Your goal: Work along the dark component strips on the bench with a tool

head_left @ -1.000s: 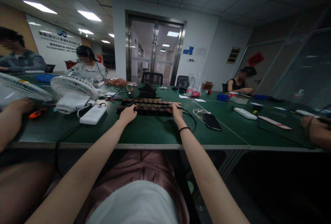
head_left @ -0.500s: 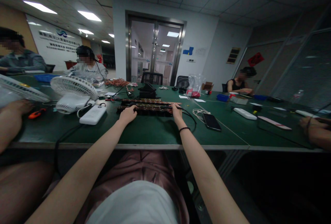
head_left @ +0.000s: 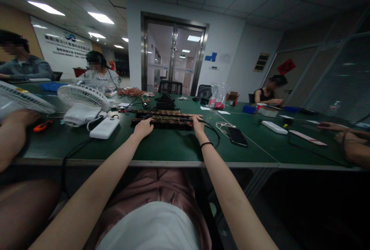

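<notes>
A low, long bundle of dark strips with copper and gold lines [head_left: 170,119] lies across the green table in front of me. What exactly the strips are is too small to tell. My left hand [head_left: 143,127] is closed on the bundle's near left part, with the fingers bent over it. At the right end my right hand [head_left: 197,125], with a dark band on the wrist, grips the bundle between thumb and fingers. A black cable [head_left: 212,130] curves out beside the right hand. Behind the bundle stands a black object [head_left: 165,103].
Left are a white power bank [head_left: 104,128], a white fan [head_left: 82,105] and an orange tool [head_left: 42,126]. Right are a phone [head_left: 237,136] and a coiled white cable [head_left: 224,127]. Co-workers' hands rest at both table sides. Copper wire [head_left: 132,91] lies farther back.
A co-worker's hand at the far right has reached out over the table toward a reddish thing. My own hands stay where they were on the bundle.
</notes>
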`<state>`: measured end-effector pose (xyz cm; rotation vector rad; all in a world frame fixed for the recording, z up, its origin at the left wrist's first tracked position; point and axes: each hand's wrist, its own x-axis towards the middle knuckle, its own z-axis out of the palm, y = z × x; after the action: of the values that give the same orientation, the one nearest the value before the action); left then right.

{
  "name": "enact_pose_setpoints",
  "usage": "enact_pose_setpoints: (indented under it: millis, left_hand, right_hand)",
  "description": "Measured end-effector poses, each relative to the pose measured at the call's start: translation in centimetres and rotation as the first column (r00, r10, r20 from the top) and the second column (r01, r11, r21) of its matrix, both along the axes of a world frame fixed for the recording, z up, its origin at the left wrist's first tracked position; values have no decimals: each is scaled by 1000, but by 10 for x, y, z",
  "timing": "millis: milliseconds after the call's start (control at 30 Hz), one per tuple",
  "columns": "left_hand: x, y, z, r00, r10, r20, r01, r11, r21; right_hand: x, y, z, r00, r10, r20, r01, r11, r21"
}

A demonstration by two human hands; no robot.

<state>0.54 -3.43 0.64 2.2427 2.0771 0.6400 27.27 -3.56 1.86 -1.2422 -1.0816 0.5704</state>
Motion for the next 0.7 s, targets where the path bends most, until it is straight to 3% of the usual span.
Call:
enact_pose_setpoints:
  millis: [700]
  left_hand:
    - [-1, 2, -1, 1000, -16, 9, 17, 1000, -4]
  right_hand:
    - [0, -2, 2, 998, 23, -65, -27, 998, -63]
